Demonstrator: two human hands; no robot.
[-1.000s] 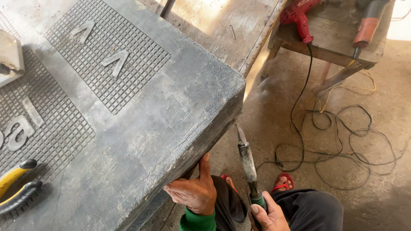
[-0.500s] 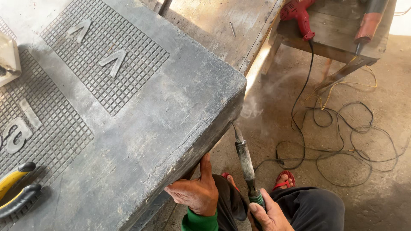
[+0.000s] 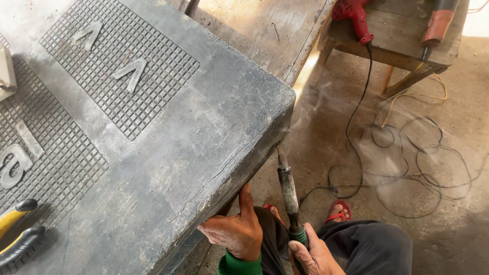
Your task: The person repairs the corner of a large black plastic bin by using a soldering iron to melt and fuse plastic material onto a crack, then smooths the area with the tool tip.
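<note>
The right hand [image 3: 311,254] has its grip clamped on a soldering iron [image 3: 288,186], tip against the side of the dark slab [image 3: 204,147] on the counter [image 3: 254,23], smoke rising. The left hand [image 3: 232,234] braces the slab's lower edge, fingers curled under. The tip likely needs steady pressure along the seam.

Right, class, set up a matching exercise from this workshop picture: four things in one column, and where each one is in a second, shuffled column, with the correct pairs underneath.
Things:
1. soldering iron
2. red drill
3. pliers
4. loose cables

Places:
A. on the wooden stool at the top right
B. in the right hand, tip at the edge of the grey block
C. on the dusty floor
D. on the block's top, at the lower left

Pairs: 1-B, 2-A, 3-D, 4-C
</note>
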